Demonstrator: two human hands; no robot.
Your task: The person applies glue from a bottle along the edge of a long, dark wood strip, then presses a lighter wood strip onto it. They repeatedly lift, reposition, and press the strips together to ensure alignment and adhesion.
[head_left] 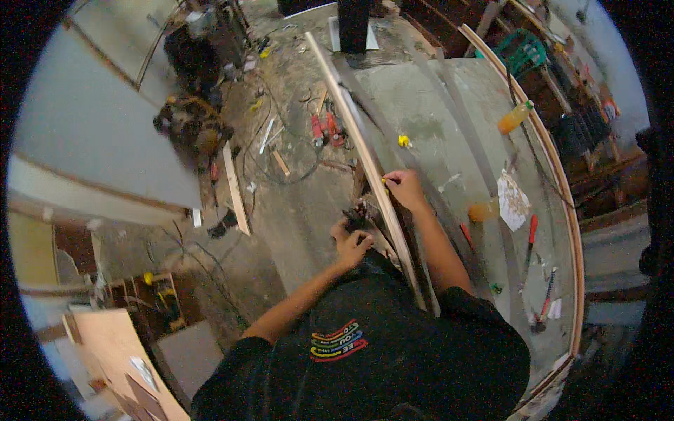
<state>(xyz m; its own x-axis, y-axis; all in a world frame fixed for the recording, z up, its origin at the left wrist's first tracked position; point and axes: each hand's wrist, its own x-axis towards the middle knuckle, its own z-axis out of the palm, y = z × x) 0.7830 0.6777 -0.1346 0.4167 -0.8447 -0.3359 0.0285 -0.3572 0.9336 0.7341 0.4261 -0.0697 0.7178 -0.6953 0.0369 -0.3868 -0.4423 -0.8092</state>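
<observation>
Dim, grainy, softly blurred fisheye view with bowed edges, black corners.

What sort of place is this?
Likely a woodworking shop: a long wooden strip, what look like red power tools on the littered floor, and a red-handled tool nearby.

Broad grey surface (397, 91), yellow object (404, 141) at its ten o'clock, orange bottle (515, 118) at one, stained white paper (513, 201) at three

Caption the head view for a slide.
Right fingers pinch a small yellow object at the long wooden strip; left fingers curl to the strip's left.
</observation>
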